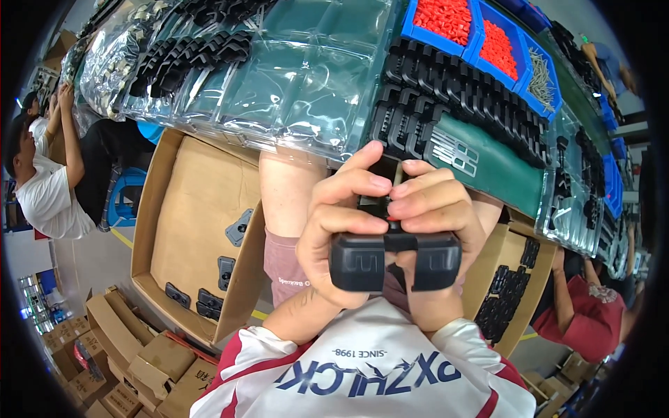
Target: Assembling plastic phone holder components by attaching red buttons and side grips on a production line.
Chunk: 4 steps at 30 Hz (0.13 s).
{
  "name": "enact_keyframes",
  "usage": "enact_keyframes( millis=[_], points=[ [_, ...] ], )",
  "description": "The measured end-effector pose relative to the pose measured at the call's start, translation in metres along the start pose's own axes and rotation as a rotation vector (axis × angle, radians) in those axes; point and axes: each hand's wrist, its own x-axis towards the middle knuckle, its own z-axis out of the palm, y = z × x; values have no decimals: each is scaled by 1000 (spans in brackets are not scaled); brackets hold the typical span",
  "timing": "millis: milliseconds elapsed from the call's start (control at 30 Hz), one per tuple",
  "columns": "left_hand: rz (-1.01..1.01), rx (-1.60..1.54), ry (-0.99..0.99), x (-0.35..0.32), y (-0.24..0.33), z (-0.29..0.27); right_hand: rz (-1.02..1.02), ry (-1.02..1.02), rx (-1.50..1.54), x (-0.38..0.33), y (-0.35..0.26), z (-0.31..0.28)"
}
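Between my two hands, in front of my chest, is a black plastic bracket [355,263] with two wide, blocky ends and a narrower middle. A small spot of red shows at its centre, and a thin stem rises between my fingertips. My left hand [333,219] is closed round its left side, fingers bent over the top. My right hand [446,216] grips the right side the same way, its fingertips close to the left ones. The palms and part of the bracket's middle are hidden. Just beyond my hands, black plastic frames [401,125] stand in rows on a green mat [512,164].
Silver metal plates [453,152] lie on the mat. Blue bins [433,43] hold red pieces and thin metal pins. Left of them is a clear compartment tray [300,90]. Cardboard boxes [198,157] with black parts flank my legs. Co-workers sit on both sides.
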Motion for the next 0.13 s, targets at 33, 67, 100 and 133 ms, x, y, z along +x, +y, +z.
enact_keyframes(
  millis=[33, 67, 100, 133],
  points=[
    [3, 1, 4, -1, -1, -1, -1, -5, 2, -1, 2, 1],
    [-72, -27, 47, -3, -3, -1, 59, 19, -12, -2, 5, 3],
    [-147, -55, 90, -4, -4, 0, 119, 44, -25, -3, 7, 5],
    [-222, -83, 133, -6, -5, 2, 179, 68, -39, -3, 10, 8]
  ],
)
